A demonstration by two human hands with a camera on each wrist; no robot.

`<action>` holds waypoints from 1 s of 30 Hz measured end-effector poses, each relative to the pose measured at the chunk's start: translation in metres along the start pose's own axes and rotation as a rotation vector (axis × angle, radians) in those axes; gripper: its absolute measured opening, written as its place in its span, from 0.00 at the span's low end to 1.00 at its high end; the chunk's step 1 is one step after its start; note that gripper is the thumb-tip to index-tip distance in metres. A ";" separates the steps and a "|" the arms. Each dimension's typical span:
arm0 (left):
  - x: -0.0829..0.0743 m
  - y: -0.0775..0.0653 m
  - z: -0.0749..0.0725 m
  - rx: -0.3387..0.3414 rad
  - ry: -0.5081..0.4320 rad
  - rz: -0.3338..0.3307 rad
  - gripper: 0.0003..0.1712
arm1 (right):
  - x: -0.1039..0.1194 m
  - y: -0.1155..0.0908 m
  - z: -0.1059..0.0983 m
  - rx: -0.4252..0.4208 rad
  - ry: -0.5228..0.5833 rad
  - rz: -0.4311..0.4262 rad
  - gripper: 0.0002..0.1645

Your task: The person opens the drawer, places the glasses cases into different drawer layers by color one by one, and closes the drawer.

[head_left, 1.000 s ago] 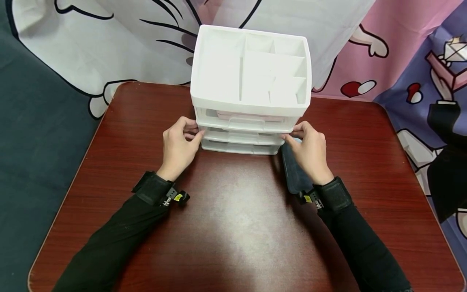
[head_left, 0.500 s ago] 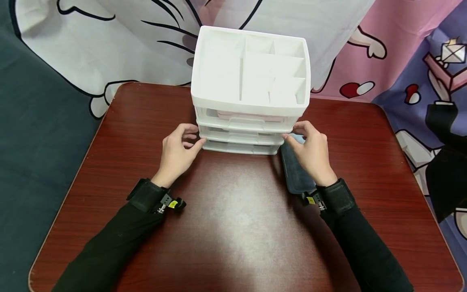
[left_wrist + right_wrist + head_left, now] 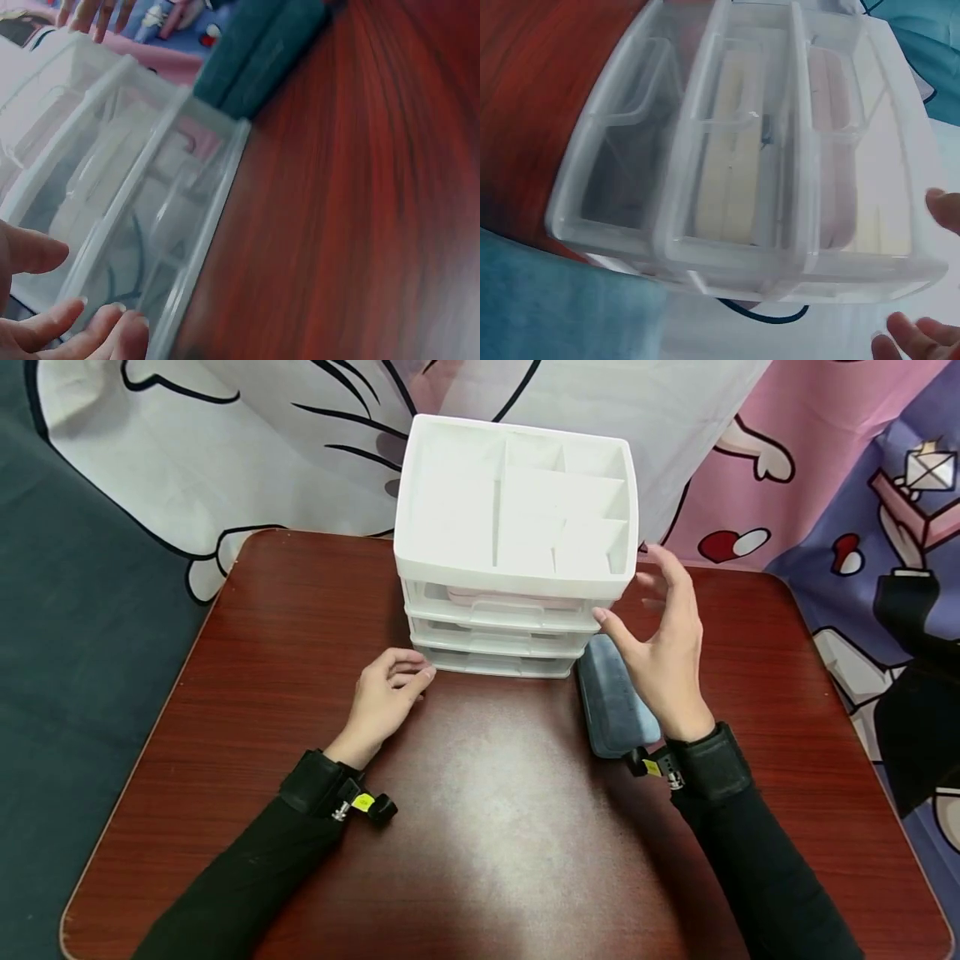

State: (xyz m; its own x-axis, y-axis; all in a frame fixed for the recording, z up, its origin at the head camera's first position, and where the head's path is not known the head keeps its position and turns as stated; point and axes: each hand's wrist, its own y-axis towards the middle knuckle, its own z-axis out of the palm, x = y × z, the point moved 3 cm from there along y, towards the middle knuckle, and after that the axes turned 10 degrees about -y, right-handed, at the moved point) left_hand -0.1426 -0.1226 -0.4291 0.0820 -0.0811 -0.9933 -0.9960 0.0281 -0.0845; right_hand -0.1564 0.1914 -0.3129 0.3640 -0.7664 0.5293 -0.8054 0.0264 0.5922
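Note:
A white plastic drawer unit [image 3: 517, 568] with three see-through drawers stands at the back of the table. My left hand [image 3: 386, 702] is at its lower left front corner, fingers loosely bent and holding nothing. In the left wrist view, its fingertips [image 3: 112, 319] are right at the drawer fronts. Beside the unit's right side, my right hand [image 3: 671, 652] is spread, thumb apart from the fingers, with nothing in it. A soft blue-grey case [image 3: 611, 697] lies on the table below the right hand. Inside the drawers show a cream-coloured item [image 3: 731, 180] and a pink item [image 3: 832, 157].
The unit's top is a tray [image 3: 450, 493] split into compartments. A reddish-brown wooden table [image 3: 480, 827] spreads in front. A printed curtain [image 3: 225, 460] hangs behind the table's far edge, and a black object [image 3: 918, 693] stands off to the right.
Both hands have left the unit's sides. The left has moved down and slightly right to the lower corner; the right has moved up and outward, its fingers spreading. The unit stays in place.

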 end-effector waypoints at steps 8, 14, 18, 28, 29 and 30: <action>0.012 -0.005 0.033 0.201 -0.483 -0.267 0.23 | 0.008 0.005 0.001 0.082 -0.020 -0.115 0.38; 0.017 -0.005 0.053 0.253 -0.697 -0.338 0.27 | 0.009 0.006 0.005 0.106 0.010 -0.118 0.29; 0.020 0.000 0.063 0.230 -0.805 -0.362 0.29 | 0.007 0.007 0.005 0.115 0.016 -0.120 0.28; 0.029 0.005 0.088 0.170 -0.981 -0.364 0.28 | 0.006 0.008 0.008 0.105 0.033 -0.064 0.24; 0.029 0.006 0.090 0.166 -1.001 -0.357 0.25 | 0.006 0.007 0.008 0.105 0.027 -0.058 0.24; 0.029 0.006 0.091 0.168 -1.013 -0.347 0.23 | 0.005 0.007 0.008 0.106 0.022 -0.054 0.24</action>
State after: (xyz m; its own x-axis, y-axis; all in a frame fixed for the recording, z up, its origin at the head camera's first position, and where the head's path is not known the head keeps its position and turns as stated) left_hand -0.1429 -0.0339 -0.4658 0.4257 0.7478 -0.5095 -0.9018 0.3045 -0.3067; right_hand -0.1639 0.1820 -0.3109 0.4173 -0.7509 0.5120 -0.8287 -0.0831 0.5535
